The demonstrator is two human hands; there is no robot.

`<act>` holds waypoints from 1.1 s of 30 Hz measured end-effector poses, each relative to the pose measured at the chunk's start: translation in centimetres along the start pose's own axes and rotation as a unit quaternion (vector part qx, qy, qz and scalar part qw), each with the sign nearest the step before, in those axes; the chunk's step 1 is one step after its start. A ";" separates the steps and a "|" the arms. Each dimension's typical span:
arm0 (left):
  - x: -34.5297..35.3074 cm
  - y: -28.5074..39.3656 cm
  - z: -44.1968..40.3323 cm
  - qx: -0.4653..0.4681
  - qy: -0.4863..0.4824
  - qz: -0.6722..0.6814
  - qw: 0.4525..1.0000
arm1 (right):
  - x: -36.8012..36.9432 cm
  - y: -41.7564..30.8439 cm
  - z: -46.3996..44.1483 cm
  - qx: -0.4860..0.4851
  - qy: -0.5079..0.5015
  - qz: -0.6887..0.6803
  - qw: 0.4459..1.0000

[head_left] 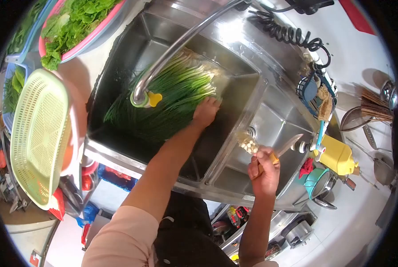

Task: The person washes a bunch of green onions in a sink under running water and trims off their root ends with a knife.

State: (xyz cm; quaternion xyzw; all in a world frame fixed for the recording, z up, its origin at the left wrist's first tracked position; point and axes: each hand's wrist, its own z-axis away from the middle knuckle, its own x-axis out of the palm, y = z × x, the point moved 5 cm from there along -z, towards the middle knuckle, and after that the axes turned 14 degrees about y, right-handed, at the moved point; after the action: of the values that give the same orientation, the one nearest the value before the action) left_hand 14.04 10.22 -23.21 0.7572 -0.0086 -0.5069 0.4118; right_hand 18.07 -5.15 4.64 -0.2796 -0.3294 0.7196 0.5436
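Note:
Long green onions (181,86) lie in the large left sink basin (154,49), their pale root ends toward the right. My left hand (206,111) rests at the pale ends near the basin's right side, its fingers bent round them. Above the small right basin (274,113), my right hand (264,169) is closed on a knife with a yellow handle (274,158), its blade (290,142) pointing up and right. A cluster of cut white root ends (248,143) sits just beyond the fingertips of that hand.
The curved faucet (181,40) arches over the left basin. A pale green basket (41,138) and a pink-rimmed bowl (42,40) of leafy greens stand at the left. A yellow jug (337,155), a teal container (315,181) and strainers are at the right.

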 end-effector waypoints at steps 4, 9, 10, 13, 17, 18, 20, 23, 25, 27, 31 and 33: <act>-6.4 0.8 0.9 -0.122 0.218 0.198 0.948 | -1.2 0.9 0.4 -0.006 -0.032 0.047 0.998; -11.0 2.2 5.4 -0.523 0.094 0.549 0.646 | 1.9 1.6 2.5 -0.083 -0.115 0.140 0.980; -12.1 2.5 5.8 -0.517 0.105 0.576 0.625 | 2.6 1.8 2.9 -0.068 -0.125 0.154 0.978; -14.5 4.4 7.1 -0.537 0.113 0.705 0.449 | 4.7 3.0 3.4 -0.087 -0.162 0.194 0.964; -17.2 6.7 9.3 -0.519 0.057 0.794 0.312 | 7.5 4.4 4.9 -0.271 -0.217 0.278 0.895; -17.9 6.8 9.9 -0.488 0.061 0.816 0.303 | 8.2 4.3 5.9 -0.325 -0.210 0.320 0.865; -19.0 6.0 11.6 -0.454 0.081 0.839 0.289 | 9.4 3.7 8.1 -0.360 -0.218 0.391 0.818; -21.6 4.2 15.5 -0.472 0.135 0.827 0.273 | 9.6 4.2 9.8 -0.375 -0.221 0.354 0.828; -24.1 2.3 19.4 -0.468 0.174 0.813 0.300 | 9.2 5.3 9.6 -0.339 -0.245 0.328 0.847; -26.7 0.1 24.7 -0.450 0.227 0.805 0.311 | 9.0 5.9 9.8 -0.330 -0.263 0.326 0.846; -31.1 -4.7 37.7 -0.458 0.354 0.745 0.331 | 8.3 7.4 9.7 -0.272 -0.279 0.345 0.854; -31.0 -8.0 44.2 -0.508 0.429 0.663 0.345 | 8.1 7.9 9.9 -0.245 -0.281 0.353 0.858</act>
State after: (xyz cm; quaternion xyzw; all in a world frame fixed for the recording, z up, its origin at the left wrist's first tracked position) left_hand -38.51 1.72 -11.20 0.2637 -0.0710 0.4190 0.8660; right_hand 3.77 -0.49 4.38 -0.2870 -0.5134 0.8071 0.0513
